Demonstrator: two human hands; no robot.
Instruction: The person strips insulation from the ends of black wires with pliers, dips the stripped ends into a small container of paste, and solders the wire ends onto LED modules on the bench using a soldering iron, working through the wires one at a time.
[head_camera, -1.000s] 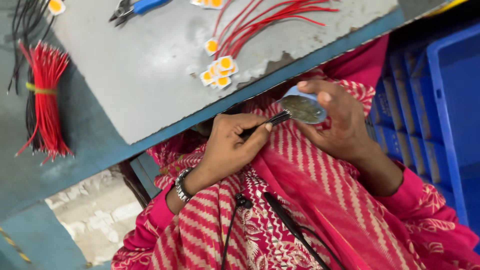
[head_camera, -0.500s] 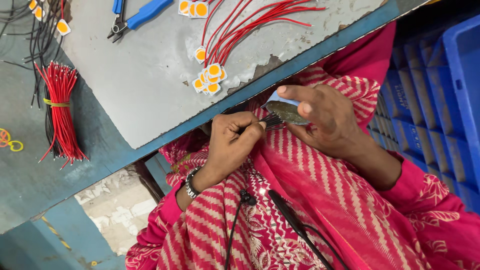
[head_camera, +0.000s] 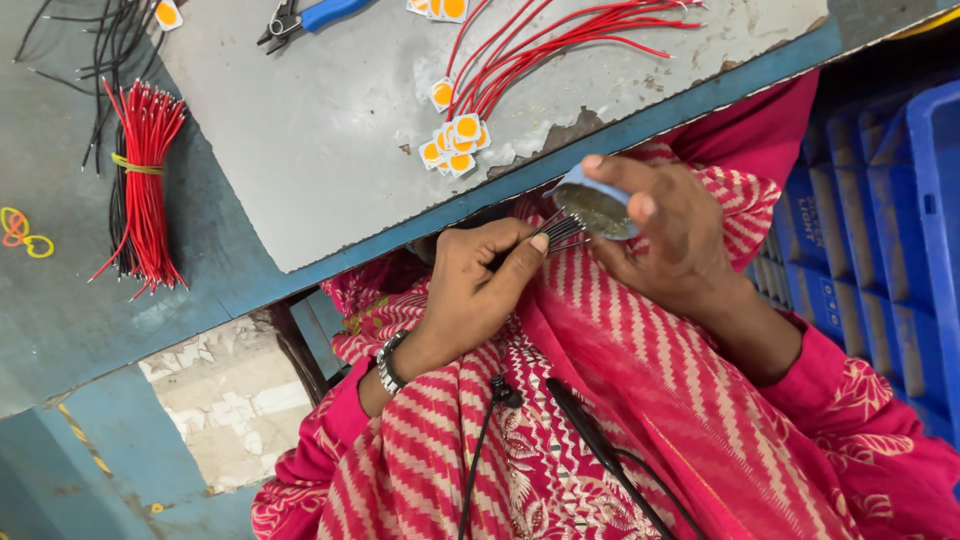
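Note:
My left hand, with a metal bracelet on its wrist, is closed on a thin bundle of dark wires. The wire tips touch a small round tin of grey paste with a blue lid under it. That tin is gripped between the thumb and fingers of my right hand. Both hands are over my lap, just below the edge of the grey work board.
On the board lie loose red wires, small square orange-and-white chips and blue-handled pliers. A tied bunch of red wires and black wires lie at left. Blue crates stand at right.
The view has drifted, so the board and wires sit lower and more to the right. The tin, edge-on half a second ago, is tilted face-up again; the wire tips stay at it.

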